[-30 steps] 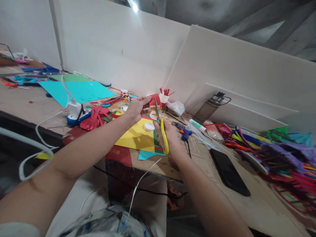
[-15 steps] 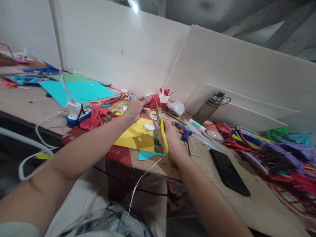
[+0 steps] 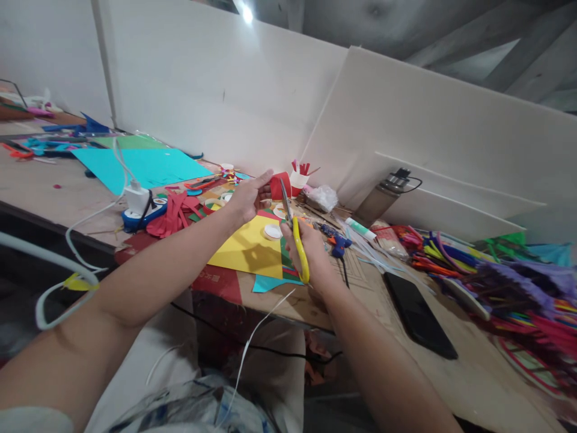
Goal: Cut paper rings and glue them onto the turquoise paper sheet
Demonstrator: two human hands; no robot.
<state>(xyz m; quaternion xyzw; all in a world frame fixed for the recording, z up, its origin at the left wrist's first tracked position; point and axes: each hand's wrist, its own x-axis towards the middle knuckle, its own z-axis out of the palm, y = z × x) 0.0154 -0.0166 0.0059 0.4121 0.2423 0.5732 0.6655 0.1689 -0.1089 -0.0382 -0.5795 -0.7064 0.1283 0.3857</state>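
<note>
My left hand (image 3: 247,195) pinches a small piece of red paper (image 3: 278,184) and holds it up above the table. In my right hand (image 3: 311,249) are yellow-handled scissors (image 3: 295,237), whose blades point up and meet the red paper's right edge. Below both hands lies a yellow sheet (image 3: 250,248) with a white round lid (image 3: 273,231) on it. Green, red and teal scraps (image 3: 276,281) poke out from under the yellow sheet.
A white cup with red strips (image 3: 298,175), a blue glue gun (image 3: 337,241), a metal bottle (image 3: 383,195), a black phone (image 3: 418,314) and a pile of coloured pipe cleaners (image 3: 496,282) lie to the right. A teal sheet (image 3: 142,165), a power strip (image 3: 139,207) and red paper strips (image 3: 175,213) lie left.
My left hand has turned and slightly raised the red paper. The scissors stay against its edge, their blades shifting a little; my right hand has barely moved.
</note>
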